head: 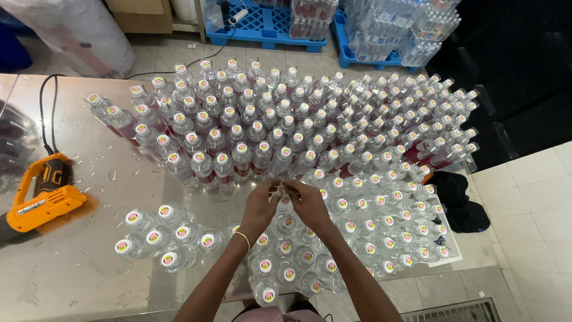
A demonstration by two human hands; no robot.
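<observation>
Both my hands meet over the top of one clear plastic bottle (283, 206) standing among many on a metal table (89, 262). My left hand (262, 203), with a thin gold bangle on the wrist, pinches something small at the bottle's cap. My right hand (307, 201) does the same from the other side, fingertips touching the left's. What lies between the fingers is too small to tell. Capped bottles (280, 256) stand close below my hands.
Several rows of bottles (310, 125) with red labels fill the table's far half. An orange heat gun (42, 197) with a black cord lies at the left. A small cluster of bottles (161, 235) stands apart. Blue pallets (268, 27) with wrapped bottle packs sit beyond.
</observation>
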